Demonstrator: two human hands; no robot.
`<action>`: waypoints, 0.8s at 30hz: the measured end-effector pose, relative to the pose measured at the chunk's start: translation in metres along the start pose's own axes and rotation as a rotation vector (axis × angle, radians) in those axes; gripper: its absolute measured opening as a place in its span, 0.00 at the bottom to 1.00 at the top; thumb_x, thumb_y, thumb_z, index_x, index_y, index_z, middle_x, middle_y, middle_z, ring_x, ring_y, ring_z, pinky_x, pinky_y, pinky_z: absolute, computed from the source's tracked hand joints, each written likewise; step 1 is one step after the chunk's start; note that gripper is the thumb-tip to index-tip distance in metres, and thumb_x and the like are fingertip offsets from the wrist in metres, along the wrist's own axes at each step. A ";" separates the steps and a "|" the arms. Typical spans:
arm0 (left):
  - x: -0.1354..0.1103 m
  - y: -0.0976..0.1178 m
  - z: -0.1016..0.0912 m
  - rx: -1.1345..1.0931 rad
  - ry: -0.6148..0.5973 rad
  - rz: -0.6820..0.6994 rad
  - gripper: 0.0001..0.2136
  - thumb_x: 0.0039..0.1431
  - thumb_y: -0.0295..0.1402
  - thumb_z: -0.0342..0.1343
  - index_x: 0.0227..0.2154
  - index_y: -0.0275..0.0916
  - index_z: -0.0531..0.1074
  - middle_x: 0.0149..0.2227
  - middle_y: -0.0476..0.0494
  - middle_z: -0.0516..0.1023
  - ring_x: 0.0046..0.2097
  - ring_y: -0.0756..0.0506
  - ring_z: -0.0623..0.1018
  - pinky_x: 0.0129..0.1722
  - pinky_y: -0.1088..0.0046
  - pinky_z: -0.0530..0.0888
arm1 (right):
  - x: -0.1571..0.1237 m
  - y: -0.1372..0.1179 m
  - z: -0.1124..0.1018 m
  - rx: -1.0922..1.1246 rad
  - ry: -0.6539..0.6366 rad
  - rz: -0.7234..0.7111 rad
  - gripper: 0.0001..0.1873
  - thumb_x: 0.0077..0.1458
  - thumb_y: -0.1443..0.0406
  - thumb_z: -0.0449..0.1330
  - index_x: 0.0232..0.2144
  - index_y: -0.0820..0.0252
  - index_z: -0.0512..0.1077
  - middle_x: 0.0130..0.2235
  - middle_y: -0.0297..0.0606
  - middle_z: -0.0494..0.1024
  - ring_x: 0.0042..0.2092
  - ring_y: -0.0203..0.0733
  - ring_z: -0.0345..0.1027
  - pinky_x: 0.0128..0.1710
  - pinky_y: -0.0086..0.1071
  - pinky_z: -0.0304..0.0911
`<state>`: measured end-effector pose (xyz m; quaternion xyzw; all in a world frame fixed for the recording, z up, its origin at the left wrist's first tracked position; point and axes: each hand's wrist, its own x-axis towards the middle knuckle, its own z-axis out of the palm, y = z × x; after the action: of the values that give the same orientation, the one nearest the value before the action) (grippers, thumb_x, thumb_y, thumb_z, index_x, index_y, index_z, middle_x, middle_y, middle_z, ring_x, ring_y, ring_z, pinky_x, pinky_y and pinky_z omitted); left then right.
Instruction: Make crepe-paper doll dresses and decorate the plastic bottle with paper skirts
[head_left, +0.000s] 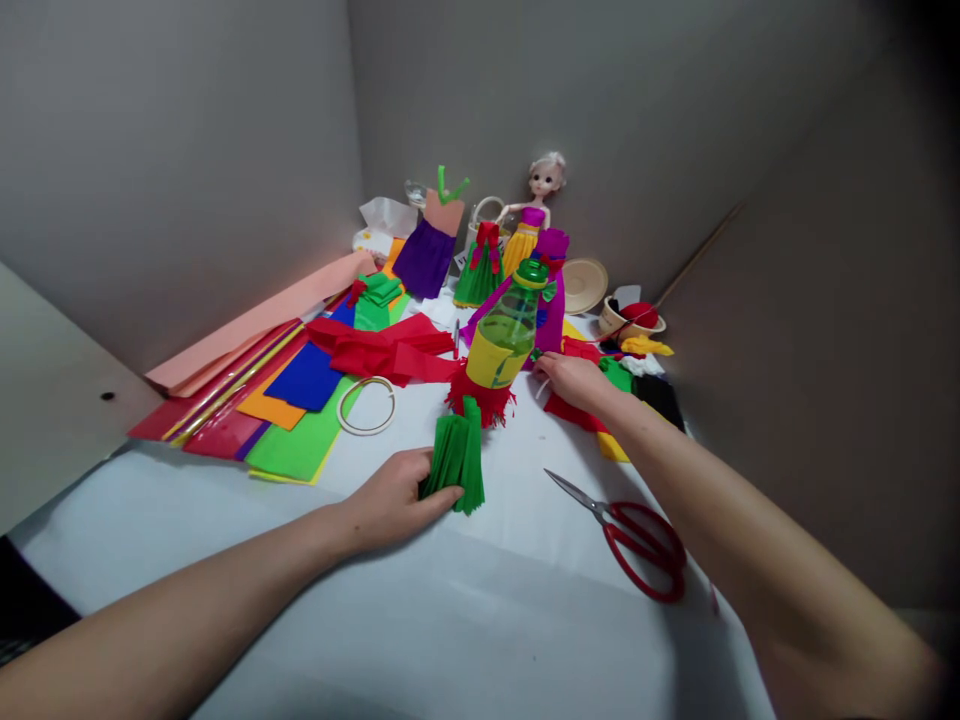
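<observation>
My left hand (409,497) pinches a bundle of pleated green crepe paper (459,462), thumb in front, just above the white table. Farther right, my right hand (571,380) reaches in beside the bottle, its fingers pressed together. A small green scrap and a thin white strip (541,388) show at those fingertips; whether they are held I cannot tell. Between and beyond my hands stands a clear green-capped bottle (510,325) with a yellow band and a shaggy red fringe (484,402) around its base. Open-bladed or not, red-handled scissors (637,540) lie below my right forearm.
Coloured paper sheets (300,440) and red crepe paper (390,345) spread on the left, near a roll of white tape (366,405). At the back stand a doll (534,215) and small paper dresses (484,270). A bowl with red yarn (637,315) sits back right.
</observation>
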<state>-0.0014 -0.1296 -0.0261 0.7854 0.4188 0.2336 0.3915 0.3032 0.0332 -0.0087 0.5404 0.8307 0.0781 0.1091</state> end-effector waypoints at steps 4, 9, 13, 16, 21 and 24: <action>0.000 -0.001 0.000 0.018 0.005 0.008 0.09 0.61 0.35 0.51 0.28 0.36 0.71 0.31 0.47 0.72 0.34 0.48 0.72 0.36 0.73 0.69 | -0.010 -0.006 0.004 0.047 0.041 0.139 0.18 0.66 0.58 0.47 0.46 0.57 0.74 0.50 0.45 0.76 0.48 0.46 0.72 0.36 0.31 0.62; 0.001 0.002 -0.001 0.033 0.022 0.016 0.09 0.60 0.34 0.52 0.25 0.37 0.69 0.29 0.48 0.71 0.32 0.49 0.71 0.34 0.74 0.67 | -0.012 -0.021 0.003 0.060 0.050 0.267 0.21 0.62 0.52 0.51 0.42 0.59 0.76 0.46 0.48 0.78 0.46 0.51 0.73 0.37 0.34 0.64; 0.000 0.002 0.000 0.022 0.013 0.004 0.09 0.60 0.34 0.52 0.26 0.37 0.69 0.30 0.48 0.71 0.33 0.49 0.71 0.34 0.74 0.68 | -0.009 -0.029 0.002 0.045 0.056 0.337 0.20 0.61 0.55 0.52 0.43 0.61 0.76 0.44 0.50 0.79 0.45 0.54 0.74 0.37 0.36 0.66; 0.000 0.002 0.000 0.017 0.017 0.003 0.09 0.60 0.34 0.52 0.26 0.37 0.69 0.30 0.48 0.71 0.33 0.49 0.71 0.35 0.74 0.68 | -0.007 -0.032 0.001 0.039 0.043 0.364 0.19 0.61 0.58 0.52 0.43 0.61 0.77 0.44 0.53 0.80 0.45 0.54 0.75 0.38 0.36 0.66; 0.000 0.003 -0.001 0.024 0.015 0.008 0.09 0.60 0.35 0.52 0.27 0.37 0.70 0.30 0.48 0.71 0.33 0.49 0.71 0.35 0.73 0.68 | -0.003 -0.036 0.001 0.043 0.034 0.384 0.17 0.62 0.65 0.50 0.42 0.64 0.77 0.44 0.56 0.79 0.46 0.54 0.75 0.39 0.37 0.67; 0.000 0.004 -0.001 0.018 0.017 0.003 0.09 0.60 0.34 0.52 0.27 0.36 0.70 0.30 0.48 0.71 0.33 0.49 0.71 0.35 0.73 0.68 | -0.003 -0.040 0.000 0.055 0.048 0.395 0.18 0.62 0.69 0.47 0.42 0.64 0.77 0.44 0.56 0.79 0.46 0.53 0.75 0.39 0.37 0.67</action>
<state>-0.0004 -0.1307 -0.0228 0.7876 0.4229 0.2369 0.3804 0.2695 0.0144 -0.0182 0.6937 0.7126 0.0882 0.0573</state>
